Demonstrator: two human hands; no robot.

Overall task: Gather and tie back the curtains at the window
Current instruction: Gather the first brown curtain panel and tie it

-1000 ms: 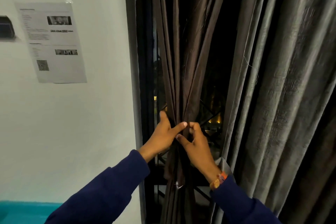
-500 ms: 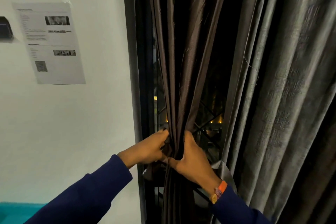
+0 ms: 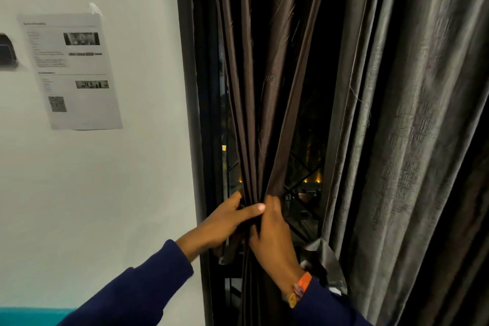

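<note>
A dark brown curtain (image 3: 260, 92) hangs bunched into narrow folds in front of the black window (image 3: 307, 156). My left hand (image 3: 225, 222) reaches in from the left, its thumb laid across the front of the bunch and its fingers behind the folds. My right hand (image 3: 275, 233) wraps the same bunch from the right at the same height, touching the left thumb. Both hands squeeze the fabric together at about waist level. A wide grey curtain (image 3: 402, 127) hangs loose to the right, apart from my hands.
A white wall (image 3: 105, 193) with a taped printed sheet (image 3: 71, 71) lies to the left of the dark window frame (image 3: 190, 114). A diagonal metal grille (image 3: 301, 188) shows behind the glass. A teal surface (image 3: 26, 316) sits at the bottom left.
My hands slid down the brown curtain from a fingertip pinch into a full two-handed grasp. The left thumb now lies across the front of the bunch.
</note>
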